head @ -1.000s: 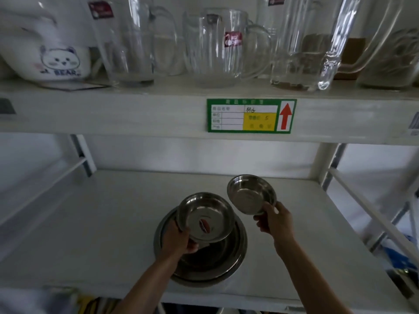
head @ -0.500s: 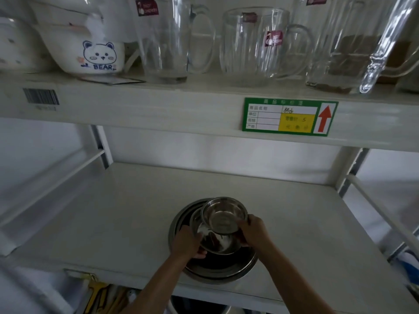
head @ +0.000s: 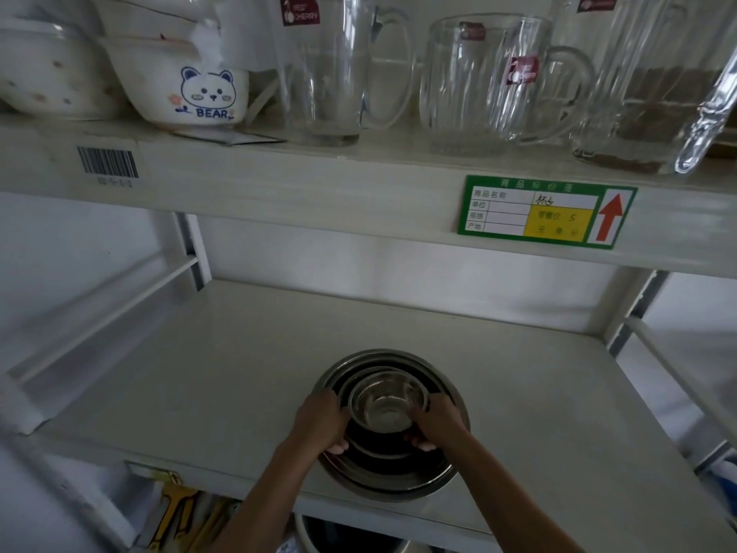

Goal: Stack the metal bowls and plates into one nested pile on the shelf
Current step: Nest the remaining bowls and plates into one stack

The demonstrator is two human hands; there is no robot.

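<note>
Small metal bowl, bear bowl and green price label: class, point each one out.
small metal bowl [head: 386, 409], head view, inner floor.
bear bowl [head: 199, 93], head view, printed bear face.
green price label [head: 546, 211], head view, label middle.

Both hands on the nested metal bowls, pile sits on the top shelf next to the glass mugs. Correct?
Not quite. In the head view the nested metal bowls sit on the lower shelf, below the glass mugs. Left hand and right hand are both on the pile.

White ceramic bowl [head: 187, 83]: "BEAR"
Clear glass jug's red sticker [head: 299, 10]: "CHERRY"
Green shelf-edge price tag [head: 546, 211]: "5", red arrow
</note>
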